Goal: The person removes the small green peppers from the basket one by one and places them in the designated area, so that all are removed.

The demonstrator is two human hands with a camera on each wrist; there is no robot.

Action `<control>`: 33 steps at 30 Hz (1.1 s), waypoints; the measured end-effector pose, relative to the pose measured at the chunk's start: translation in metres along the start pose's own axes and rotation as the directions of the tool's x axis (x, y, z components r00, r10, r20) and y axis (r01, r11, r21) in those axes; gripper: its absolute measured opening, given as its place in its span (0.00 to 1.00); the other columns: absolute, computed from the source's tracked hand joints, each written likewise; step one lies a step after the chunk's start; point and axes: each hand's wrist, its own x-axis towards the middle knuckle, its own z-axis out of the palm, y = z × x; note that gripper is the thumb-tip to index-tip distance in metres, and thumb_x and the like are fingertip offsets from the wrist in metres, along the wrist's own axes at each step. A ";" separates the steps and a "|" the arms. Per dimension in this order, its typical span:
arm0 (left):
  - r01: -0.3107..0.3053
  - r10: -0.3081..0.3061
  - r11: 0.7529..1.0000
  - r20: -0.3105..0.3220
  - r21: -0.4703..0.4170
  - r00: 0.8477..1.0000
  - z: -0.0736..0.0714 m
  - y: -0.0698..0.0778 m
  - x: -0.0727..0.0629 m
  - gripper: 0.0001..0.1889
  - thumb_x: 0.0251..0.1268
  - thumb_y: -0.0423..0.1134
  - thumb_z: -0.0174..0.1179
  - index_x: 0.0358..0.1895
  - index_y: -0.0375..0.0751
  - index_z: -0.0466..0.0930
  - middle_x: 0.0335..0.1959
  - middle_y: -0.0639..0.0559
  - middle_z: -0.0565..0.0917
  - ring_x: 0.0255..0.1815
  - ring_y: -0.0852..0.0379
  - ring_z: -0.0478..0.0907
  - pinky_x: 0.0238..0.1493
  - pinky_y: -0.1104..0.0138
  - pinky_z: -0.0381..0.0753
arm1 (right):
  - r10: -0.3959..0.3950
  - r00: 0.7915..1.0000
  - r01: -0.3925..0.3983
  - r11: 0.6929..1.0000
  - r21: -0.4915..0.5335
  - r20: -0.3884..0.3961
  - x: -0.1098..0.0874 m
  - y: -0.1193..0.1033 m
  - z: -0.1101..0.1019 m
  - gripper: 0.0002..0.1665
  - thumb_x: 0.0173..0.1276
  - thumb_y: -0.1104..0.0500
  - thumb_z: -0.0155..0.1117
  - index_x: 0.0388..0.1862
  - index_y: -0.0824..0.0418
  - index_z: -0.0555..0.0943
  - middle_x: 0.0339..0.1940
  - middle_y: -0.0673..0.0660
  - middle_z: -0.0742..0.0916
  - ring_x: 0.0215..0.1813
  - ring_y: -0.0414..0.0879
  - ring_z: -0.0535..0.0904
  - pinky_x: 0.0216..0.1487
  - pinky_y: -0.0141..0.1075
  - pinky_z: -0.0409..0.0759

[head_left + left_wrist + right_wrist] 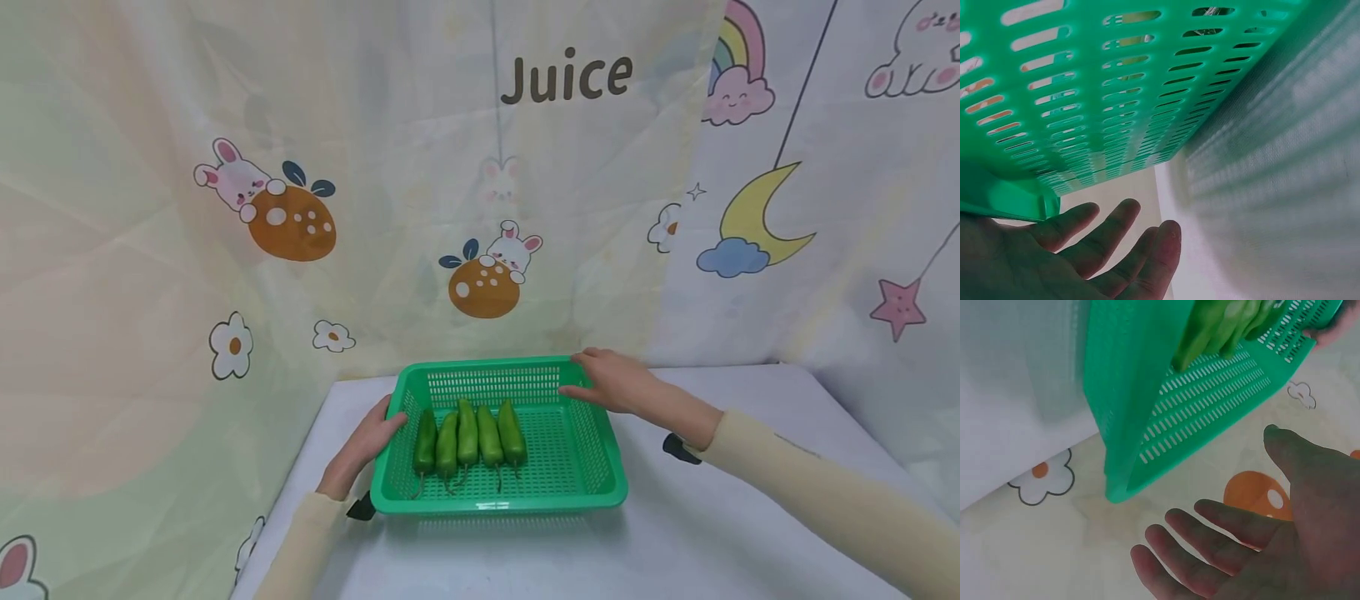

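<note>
A green plastic basket with slotted walls stands on the white table in the head view. Several long green peppers lie side by side in its left half, stems toward the front. My left hand holds the basket's left rim, thumb over the inside. In the left wrist view its fingers extend below the rim outside the slotted wall. At the back right corner, my right hand is spread with thumb and fingers apart. The right wrist view shows a gap between that hand and the basket's rim.
The white table extends to both sides and in front of the basket. Right behind it hangs a printed curtain with rabbits, flowers and the word Juice. Each wrist carries a black device.
</note>
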 end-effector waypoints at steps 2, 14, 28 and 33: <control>0.001 -0.001 1.000 0.000 -0.001 1.000 0.000 0.000 0.000 0.30 0.73 0.39 0.46 0.75 0.32 0.57 0.54 0.33 0.79 0.36 0.53 0.84 0.35 0.59 0.87 | -0.011 1.000 0.011 1.000 -0.005 0.015 0.006 -0.004 0.000 0.40 0.70 0.38 0.62 0.66 0.69 0.75 0.61 0.68 0.83 0.61 0.62 0.80 0.60 0.53 0.80; 0.006 -0.005 0.999 0.022 -0.050 1.000 -0.002 0.003 -0.002 0.30 0.73 0.41 0.47 0.75 0.33 0.58 0.53 0.32 0.79 0.34 0.52 0.86 0.33 0.58 0.87 | -0.030 0.993 0.031 0.999 -0.012 0.111 0.031 -0.032 0.008 0.29 0.70 0.39 0.63 0.53 0.62 0.82 0.43 0.56 0.87 0.41 0.48 0.82 0.41 0.43 0.83; 0.009 -0.009 1.000 0.008 -0.030 1.000 -0.001 -0.002 0.002 0.28 0.73 0.40 0.46 0.73 0.33 0.59 0.51 0.34 0.80 0.34 0.54 0.84 0.34 0.60 0.87 | -0.019 0.970 0.014 1.000 0.022 0.243 0.054 -0.060 0.033 0.19 0.69 0.46 0.66 0.27 0.59 0.78 0.23 0.49 0.80 0.24 0.40 0.71 0.24 0.34 0.69; 0.011 -0.011 1.000 0.010 -0.022 1.000 -0.001 -0.001 0.001 0.29 0.73 0.40 0.46 0.74 0.33 0.59 0.52 0.34 0.79 0.35 0.54 0.83 0.35 0.60 0.87 | 0.019 0.963 -0.036 0.998 0.060 0.270 0.062 -0.064 0.051 0.32 0.70 0.47 0.66 0.15 0.53 0.59 0.14 0.46 0.58 0.20 0.40 0.50 0.21 0.33 0.52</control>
